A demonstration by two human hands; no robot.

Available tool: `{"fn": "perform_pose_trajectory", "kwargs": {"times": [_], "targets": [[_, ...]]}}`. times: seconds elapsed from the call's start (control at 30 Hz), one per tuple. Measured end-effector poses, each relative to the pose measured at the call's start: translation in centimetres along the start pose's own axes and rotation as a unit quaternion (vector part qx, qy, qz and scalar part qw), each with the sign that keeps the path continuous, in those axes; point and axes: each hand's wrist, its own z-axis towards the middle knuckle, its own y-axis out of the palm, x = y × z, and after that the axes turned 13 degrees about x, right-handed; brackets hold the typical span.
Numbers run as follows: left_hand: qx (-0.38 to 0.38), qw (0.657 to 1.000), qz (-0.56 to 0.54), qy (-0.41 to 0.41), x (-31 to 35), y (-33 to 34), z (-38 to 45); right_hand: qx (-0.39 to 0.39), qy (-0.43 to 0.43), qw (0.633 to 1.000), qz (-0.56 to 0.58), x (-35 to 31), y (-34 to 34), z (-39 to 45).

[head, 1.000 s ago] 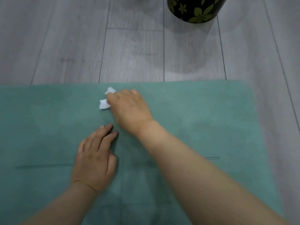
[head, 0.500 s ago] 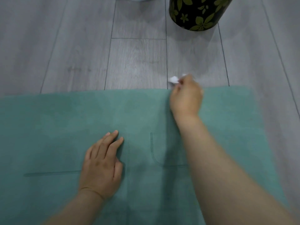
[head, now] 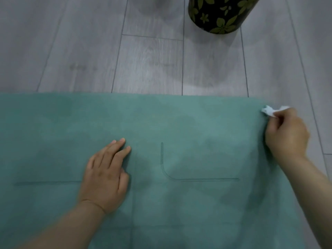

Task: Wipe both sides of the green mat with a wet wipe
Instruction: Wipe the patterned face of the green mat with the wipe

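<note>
1. Left hand [head: 106, 174] lies flat, fingers together, pinning the green mat [head: 197, 159] spread on the floor [head: 89, 51]; the mat looks thin, soft and floppy.
2. Right hand [head: 285, 133] pinches a light, crumpled wipe [head: 269, 111] at the mat's far right corner; that corner looks best to lift for flipping.

A mat [head: 197, 123] lies flat on the floor [head: 89, 51], filling the near part of the view. The left hand [head: 106, 175] rests on the mat left of centre. The right hand [head: 285, 133] sits at the mat's far right corner, holding a wipe [head: 269, 111] at the edge. A round container [head: 219, 13] stands on the floor beyond the mat, right of centre.
</note>
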Motion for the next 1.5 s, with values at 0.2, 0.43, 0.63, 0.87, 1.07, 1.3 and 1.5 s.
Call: {"fn": "perform_pose_trajectory", "kwargs": {"times": [0.2,0.43,0.63,0.87,1.07,1.3,1.5], "targets": [[-0.002,1.000,0.005,-0.004,0.1,-0.1,-0.1,-0.095,-0.262,0.947,0.162,-10.7,0.8,-5.9],[-0.005,1.000,0.013,-0.002,0.1,-0.1,0.0,-0.092,-0.315,0.920,0.213,-23.3,5.5,-7.2],[-0.012,1.000,0.012,-0.001,-0.1,-0.1,0.0,-0.249,-0.571,0.735,0.268,-18.3,-0.2,-15.0],[-0.006,1.000,0.009,-0.001,0.0,-0.1,0.0,-0.197,-0.659,0.678,0.261,-19.0,2.4,-11.4],[-0.001,1.000,0.011,0.001,0.1,-0.1,-0.1,-0.103,-0.368,0.900,0.210,-23.7,7.2,-3.0],[-0.003,1.000,0.010,-0.004,0.1,0.0,-0.1,-0.411,-0.695,0.531,0.256,-11.7,-3.7,-17.5],[0.001,1.000,0.011,0.000,0.0,0.0,-0.2,-0.113,-0.540,0.803,0.225,-17.9,4.4,-4.7]]}}
